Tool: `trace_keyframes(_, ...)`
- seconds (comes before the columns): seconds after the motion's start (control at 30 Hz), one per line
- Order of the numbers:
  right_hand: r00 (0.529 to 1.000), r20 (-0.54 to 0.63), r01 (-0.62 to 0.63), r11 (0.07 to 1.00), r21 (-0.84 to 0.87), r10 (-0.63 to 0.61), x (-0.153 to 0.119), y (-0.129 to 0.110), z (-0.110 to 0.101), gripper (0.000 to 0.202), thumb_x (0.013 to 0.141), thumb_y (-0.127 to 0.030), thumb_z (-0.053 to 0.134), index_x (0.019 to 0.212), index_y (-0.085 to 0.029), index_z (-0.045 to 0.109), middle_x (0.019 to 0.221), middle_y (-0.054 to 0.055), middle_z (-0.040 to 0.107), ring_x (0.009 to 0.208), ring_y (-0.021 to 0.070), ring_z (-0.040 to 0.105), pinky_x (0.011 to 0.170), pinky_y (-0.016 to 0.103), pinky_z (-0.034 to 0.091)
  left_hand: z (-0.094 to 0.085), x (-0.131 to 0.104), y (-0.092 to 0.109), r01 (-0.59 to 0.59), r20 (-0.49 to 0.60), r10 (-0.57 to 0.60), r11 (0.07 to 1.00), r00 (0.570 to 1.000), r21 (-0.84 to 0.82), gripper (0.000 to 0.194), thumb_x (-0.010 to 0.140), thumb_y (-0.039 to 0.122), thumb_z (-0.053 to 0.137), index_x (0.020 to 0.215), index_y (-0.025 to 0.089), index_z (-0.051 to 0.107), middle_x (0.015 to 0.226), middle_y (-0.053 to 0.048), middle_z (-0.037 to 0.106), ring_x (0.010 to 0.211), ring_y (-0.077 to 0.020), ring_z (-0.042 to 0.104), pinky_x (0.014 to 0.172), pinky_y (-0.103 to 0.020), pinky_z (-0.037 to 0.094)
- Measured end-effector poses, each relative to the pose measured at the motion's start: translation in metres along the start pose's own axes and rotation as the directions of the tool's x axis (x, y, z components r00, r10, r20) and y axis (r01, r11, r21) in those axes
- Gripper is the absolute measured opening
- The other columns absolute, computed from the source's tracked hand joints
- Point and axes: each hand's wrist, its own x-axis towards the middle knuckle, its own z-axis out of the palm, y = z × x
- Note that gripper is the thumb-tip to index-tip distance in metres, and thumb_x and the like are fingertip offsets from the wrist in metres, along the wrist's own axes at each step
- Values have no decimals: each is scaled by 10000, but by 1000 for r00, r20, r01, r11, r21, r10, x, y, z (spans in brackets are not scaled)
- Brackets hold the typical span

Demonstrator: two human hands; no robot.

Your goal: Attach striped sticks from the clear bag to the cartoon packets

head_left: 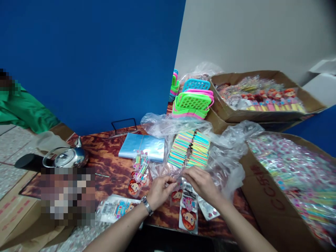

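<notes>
Packet (176,196) at our left hand (160,193), right hand (201,180); both curled, grip unclear; likely opening step, next needs steady pinch.

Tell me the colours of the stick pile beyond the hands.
The stick pile mixes yellow, blue, green and pink; best in the head view.

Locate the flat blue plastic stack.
In the head view, the blue plastic stack lies left of centre on the table, between the silver kettle and colourful sticks.
</notes>
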Motion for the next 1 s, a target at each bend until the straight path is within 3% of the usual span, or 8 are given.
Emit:
trace_keyframes(0.1, 999, -42, -21, 995, 93, 25, 2, -5, 3, 111, 869, -251, 482, 839, -211, 581, 720, 24, 633, 700, 147, 580, 647, 268, 452, -3, 1, -2, 1, 14, -1, 1000, 1000, -24, 203, 794, 309, 559, 845, 165, 693, 794, -43, 703, 736, -179, 629, 650, -232, 471)
trace_keyframes(0.23, 999, 5, -37, 996, 78, 37, 3, -8, 8, 151, 864, -287, 486, 771, -202, 568, 682, 24, 605, 667, 149, 561, 620, 264, 434, -6, -1, -5, 48, 91, -45, 998, 995, -35, 272, 796, 337, 548, 663, 145, 688, 608, -10, 670, 579, -147, 591, 543, -208, 418)
trace_keyframes(0.43, 982, 174, -102, 977, 188, 69, 15, 0, 13, 203, 913, -274, 378, 959, -204, 562, 882, 29, 642, 819, 144, 592, 717, 250, 449, -13, 0, -15, 179, -31, -183, 980, 983, -90, 229, 659, 338, 690, 611, 121, 635, 595, -26, 657, 539, -134, 564, 519, -210, 417)
trace_keyframes(0.53, 967, 148, -202, 977, -62, 209, 29, 21, 29, 257, 923, -261, 336, 1088, -189, 519, 1026, 62, 613, 942, 170, 561, 798, 277, 435, -16, -1, -17, 175, -54, -181, 979, 982, -104, 228, 664, 334, 684, 606, 125, 615, 591, -26, 646, 545, -131, 558, 531, -213, 422)
trace_keyframes(0.6, 942, 117, -247, 886, -392, 315, 39, 36, 44, 271, 894, -227, 383, 1116, -144, 514, 1034, 116, 594, 957, 222, 529, 818, 328, 410, -17, -3, -15, 178, -36, -183, 979, 983, -101, 224, 675, 335, 673, 613, 129, 613, 597, -25, 644, 553, -132, 560, 530, -213, 421)
trace_keyframes(0.67, 928, 121, -245, 823, -513, 351, 46, 48, 60, 257, 857, -157, 407, 1072, -106, 539, 968, 157, 592, 922, 264, 512, 784, 370, 396, -16, -5, -14, 164, -22, -166, 982, 986, -93, 221, 683, 338, 665, 624, 131, 613, 609, -26, 646, 563, -135, 562, 531, -213, 418)
trace_keyframes(0.8, 926, 173, -192, 815, -547, 334, 50, 57, 78, 245, 831, -62, 356, 933, -117, 573, 873, 157, 579, 876, 269, 491, 764, 386, 365, -17, -8, -14, 150, -19, -152, 986, 988, -75, 209, 695, 328, 655, 631, 133, 614, 625, -29, 650, 576, -138, 567, 539, -213, 417)
trace_keyframes(1.0, 921, 219, -166, 834, -527, 322, 53, 56, 79, 241, 826, -45, 334, 866, -123, 558, 867, 154, 562, 862, 256, 482, 758, 363, 349, -20, -7, -13, 156, -17, -159, 982, 987, -103, 198, 695, 318, 657, 638, 134, 611, 629, -27, 645, 578, -136, 562, 546, -214, 423)
